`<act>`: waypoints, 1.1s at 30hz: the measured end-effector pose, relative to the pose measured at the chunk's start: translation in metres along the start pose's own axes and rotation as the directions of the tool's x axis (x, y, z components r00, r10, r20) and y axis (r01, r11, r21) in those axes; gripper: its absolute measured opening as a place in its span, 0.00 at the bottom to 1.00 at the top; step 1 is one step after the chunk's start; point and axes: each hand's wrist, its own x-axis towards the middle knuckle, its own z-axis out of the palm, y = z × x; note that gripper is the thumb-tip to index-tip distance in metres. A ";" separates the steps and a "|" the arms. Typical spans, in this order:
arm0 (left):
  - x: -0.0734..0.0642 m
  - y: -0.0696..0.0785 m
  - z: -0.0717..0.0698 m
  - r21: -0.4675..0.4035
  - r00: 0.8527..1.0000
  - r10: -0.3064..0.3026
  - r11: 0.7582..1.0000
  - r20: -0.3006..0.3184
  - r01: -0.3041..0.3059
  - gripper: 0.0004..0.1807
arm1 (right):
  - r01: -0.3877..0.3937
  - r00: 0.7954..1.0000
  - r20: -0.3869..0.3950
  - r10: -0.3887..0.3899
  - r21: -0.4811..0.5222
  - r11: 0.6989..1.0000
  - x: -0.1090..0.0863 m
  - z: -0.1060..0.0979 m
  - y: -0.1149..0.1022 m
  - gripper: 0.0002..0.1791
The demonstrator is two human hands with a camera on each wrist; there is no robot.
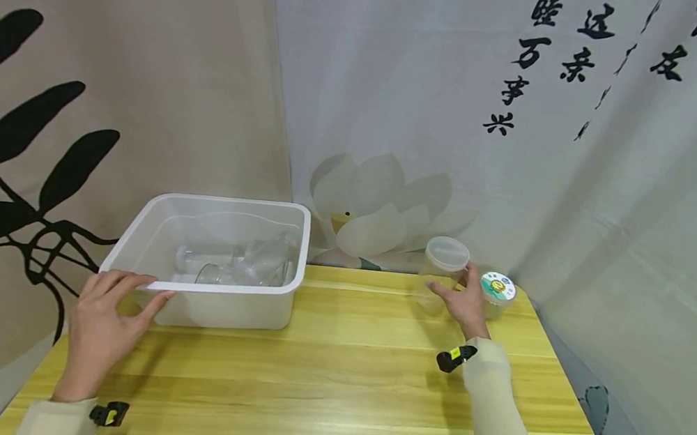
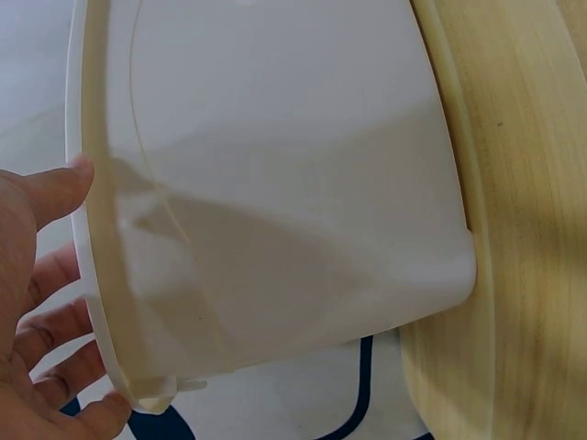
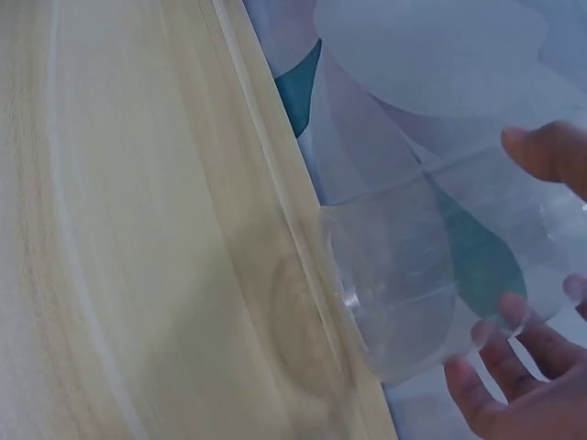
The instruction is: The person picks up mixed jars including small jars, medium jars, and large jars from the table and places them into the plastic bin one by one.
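Observation:
My left hand (image 1: 105, 324) holds the near left rim of a white plastic tub (image 1: 226, 311). In the left wrist view its thumb lies on the outer side of the rim, and the other fingers reach behind it. Inside the tub lie several clear plastic containers (image 1: 243, 267). At the table's far right, my right hand (image 1: 468, 302) grips a clear plastic jar (image 3: 404, 275) with a whitish lid (image 1: 448, 252). The thumb is on one side of the jar and the fingers are on the other. Just right of that hand stands a second clear jar (image 1: 497, 305) with a printed label (image 1: 498, 286) on top.
A wooden table (image 1: 319, 390) carries everything, and its back edge runs close behind the jars and tub. Behind it hangs a pale curtain (image 1: 398, 96) with a flower print and black characters. Dark leaf shapes (image 1: 15, 143) are printed on the left cloth.

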 end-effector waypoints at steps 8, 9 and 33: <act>0.001 0.001 -0.001 -0.003 1.000 0.006 1.000 -0.007 -0.006 0.23 | 0.055 0.998 0.007 -0.055 0.016 0.998 -0.001 -0.001 -0.008 0.57; 0.001 0.001 -0.001 -0.003 1.000 0.008 1.000 -0.008 -0.008 0.23 | 0.061 0.998 0.008 -0.061 0.017 0.998 -0.001 -0.001 -0.009 0.57; 0.000 -0.002 0.001 -0.003 0.999 0.030 1.000 -0.015 -0.030 0.23 | 0.203 0.975 0.082 -0.207 0.056 0.978 -0.016 0.012 -0.050 0.51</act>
